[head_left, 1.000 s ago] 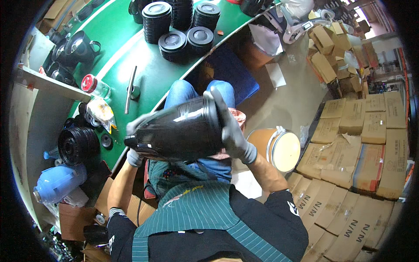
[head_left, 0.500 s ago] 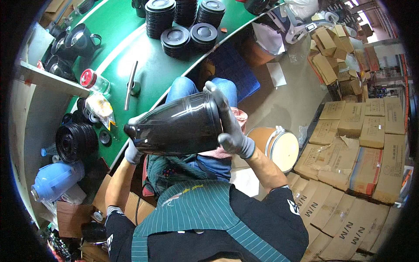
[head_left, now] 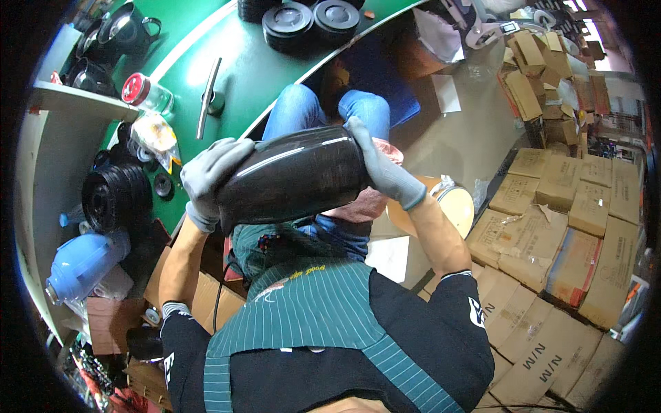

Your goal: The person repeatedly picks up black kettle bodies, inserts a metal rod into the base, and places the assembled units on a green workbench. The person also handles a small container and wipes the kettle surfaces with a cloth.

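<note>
Across my lap I hold a glossy black jug [head_left: 292, 175] on its side; no handle shows. My left hand [head_left: 213, 175], in a grey glove, is wrapped over the jug's left end. At the right end my gloved right hand [head_left: 389, 175] presses along the rim of the round end, with its fingers reaching over the top edge. Part of both hands' grip is hidden behind the jug. Beyond the jug, on the green table [head_left: 241, 89], are stacks of round black lids [head_left: 288, 22] and a metal T-shaped bar [head_left: 208, 100].
A red-lidded clear jar [head_left: 147, 93], black mugs [head_left: 127, 29] and ribbed black discs [head_left: 116, 196] stand to the left. A blue flask-like container [head_left: 86, 265] is below them. Right of me are a round drum [head_left: 451, 210] and stacked cartons [head_left: 540, 227].
The jug has shifted slightly right and up and turned about its length. My left hand has moved from underneath to over its left end. The view has tilted, so the lids sit higher.
</note>
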Action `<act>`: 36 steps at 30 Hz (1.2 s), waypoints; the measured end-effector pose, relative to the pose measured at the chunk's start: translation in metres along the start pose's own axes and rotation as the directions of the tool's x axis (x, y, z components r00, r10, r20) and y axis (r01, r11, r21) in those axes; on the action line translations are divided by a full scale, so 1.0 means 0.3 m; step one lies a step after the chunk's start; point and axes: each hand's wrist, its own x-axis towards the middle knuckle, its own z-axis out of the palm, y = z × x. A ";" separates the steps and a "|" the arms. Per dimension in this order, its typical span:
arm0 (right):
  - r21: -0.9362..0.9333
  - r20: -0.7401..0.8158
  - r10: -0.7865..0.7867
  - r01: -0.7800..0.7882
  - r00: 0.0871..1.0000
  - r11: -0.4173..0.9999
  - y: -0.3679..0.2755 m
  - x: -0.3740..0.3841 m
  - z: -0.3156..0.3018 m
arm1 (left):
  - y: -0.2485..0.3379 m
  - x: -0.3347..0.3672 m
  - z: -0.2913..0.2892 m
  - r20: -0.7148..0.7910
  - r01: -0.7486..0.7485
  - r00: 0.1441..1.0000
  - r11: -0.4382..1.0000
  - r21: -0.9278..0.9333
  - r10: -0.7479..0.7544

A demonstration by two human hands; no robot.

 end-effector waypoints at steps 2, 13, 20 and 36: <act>-0.072 -0.031 0.040 -0.042 0.999 0.997 -0.003 -0.036 -0.024 | 0.017 -0.012 0.000 0.042 0.200 0.980 0.966 -0.165 -0.196; -0.379 0.117 -0.486 0.491 0.866 0.785 0.048 -0.110 0.042 | 0.022 -0.078 0.051 0.082 0.426 0.902 0.849 -0.312 -0.423; -0.214 0.097 -0.494 0.502 0.864 0.838 0.047 -0.097 0.066 | 0.005 -0.103 0.033 0.022 0.330 0.938 0.877 -0.350 -0.345; -0.452 -0.193 -0.232 0.123 0.953 0.883 -0.048 -0.081 0.168 | 0.064 -0.095 0.014 0.047 0.276 0.961 0.950 -0.143 -0.272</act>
